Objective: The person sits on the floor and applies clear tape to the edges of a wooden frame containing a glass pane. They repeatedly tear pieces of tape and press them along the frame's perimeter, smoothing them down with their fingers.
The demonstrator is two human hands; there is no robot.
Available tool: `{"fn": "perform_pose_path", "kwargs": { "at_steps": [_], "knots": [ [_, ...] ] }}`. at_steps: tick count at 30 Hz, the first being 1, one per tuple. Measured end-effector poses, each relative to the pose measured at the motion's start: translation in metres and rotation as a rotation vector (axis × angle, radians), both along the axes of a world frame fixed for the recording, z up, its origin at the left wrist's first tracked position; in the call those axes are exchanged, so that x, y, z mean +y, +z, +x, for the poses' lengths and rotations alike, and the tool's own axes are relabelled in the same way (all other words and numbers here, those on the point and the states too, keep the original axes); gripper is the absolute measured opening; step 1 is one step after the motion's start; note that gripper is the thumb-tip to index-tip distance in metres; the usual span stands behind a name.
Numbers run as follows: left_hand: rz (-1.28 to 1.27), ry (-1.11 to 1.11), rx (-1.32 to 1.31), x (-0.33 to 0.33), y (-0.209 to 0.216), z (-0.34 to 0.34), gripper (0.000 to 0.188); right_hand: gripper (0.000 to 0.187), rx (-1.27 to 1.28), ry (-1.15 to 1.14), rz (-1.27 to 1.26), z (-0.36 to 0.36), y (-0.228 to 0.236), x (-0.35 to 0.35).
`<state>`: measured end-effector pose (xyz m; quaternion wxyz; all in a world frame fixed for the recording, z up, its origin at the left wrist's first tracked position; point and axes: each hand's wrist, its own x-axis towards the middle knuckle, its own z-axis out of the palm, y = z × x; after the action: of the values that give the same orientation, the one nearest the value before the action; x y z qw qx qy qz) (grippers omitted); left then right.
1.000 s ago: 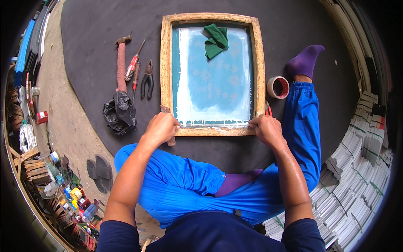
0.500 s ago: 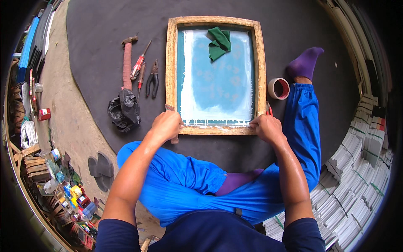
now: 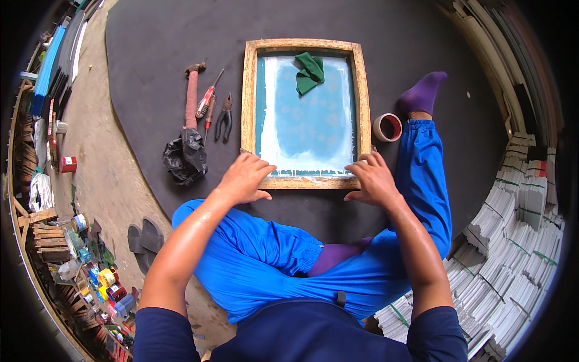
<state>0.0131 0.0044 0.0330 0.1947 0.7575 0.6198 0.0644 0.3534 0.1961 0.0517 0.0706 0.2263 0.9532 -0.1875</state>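
Observation:
A wooden-framed screen (image 3: 248,96) lies flat on the dark mat, its teal mesh coated with white around a paler blue area. A folded green cloth (image 3: 310,73) rests on the mesh near the far edge. My left hand (image 3: 242,180) is over the frame's near left corner, fingers spread and thumb apart beside the near rail. Over the near right corner is my right hand (image 3: 375,181), likewise spread, its thumb pointing inward below the rail. Neither hand is closed around anything I can see; both hide their corners.
Left of the screen lie a hammer (image 3: 191,99) with a black plastic bag (image 3: 185,158) at its handle end, a red screwdriver (image 3: 206,101), another slim tool and pliers (image 3: 224,117). A tape roll (image 3: 387,127) stands right, near my foot. Stacked white bundles (image 3: 512,265) fill the lower right.
Both hands have gone from closed at the near corners to spread fingers. A brown strip under my left hand and a red-tipped item by my right no longer show. The view has shifted slightly.

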Motion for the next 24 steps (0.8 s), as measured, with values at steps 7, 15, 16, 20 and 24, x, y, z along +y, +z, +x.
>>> {"fn": "perform_pose_path", "kwargs": {
  "at_steps": [7,15,16,20,24],
  "knots": [
    [-0.006,-0.038,0.113,-0.013,-0.026,0.011,0.051,0.066,-0.118,0.052,0.078,0.007,-0.028,-0.006],
    [-0.06,-0.015,0.212,-0.012,-0.027,0.013,0.036,0.041,-0.004,0.008,0.148,0.016,-0.037,-0.011],
    [-0.064,-0.001,0.201,-0.01,-0.023,0.015,0.034,0.038,0.037,-0.011,0.139,0.018,-0.037,-0.013],
    [0.041,0.035,0.047,-0.013,-0.033,0.008,0.023,0.031,0.216,-0.133,-0.006,0.027,-0.05,-0.008],
    [0.107,0.027,0.037,-0.021,-0.047,0.001,0.019,0.019,0.206,-0.102,0.026,0.029,-0.053,-0.008]
  ]
}}
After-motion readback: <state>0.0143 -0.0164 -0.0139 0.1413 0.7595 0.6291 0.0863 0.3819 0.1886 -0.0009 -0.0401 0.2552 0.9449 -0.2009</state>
